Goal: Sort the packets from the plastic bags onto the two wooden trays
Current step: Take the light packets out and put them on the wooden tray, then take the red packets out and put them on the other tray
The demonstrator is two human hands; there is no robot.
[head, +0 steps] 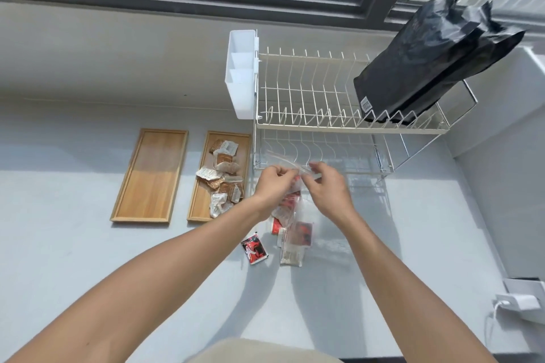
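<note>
While hands (300, 186) pinch clear bag (295, 215), packets inside

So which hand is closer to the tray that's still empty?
Left. The left hand is nearer the empty wooden tray; the right hand is farther off, toward the dish rack.

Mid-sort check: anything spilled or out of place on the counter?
One red and black packet lies loose on the counter, outside the clear plastic bag held by both hands and off both trays. A black bag sits in the dish rack.
</note>
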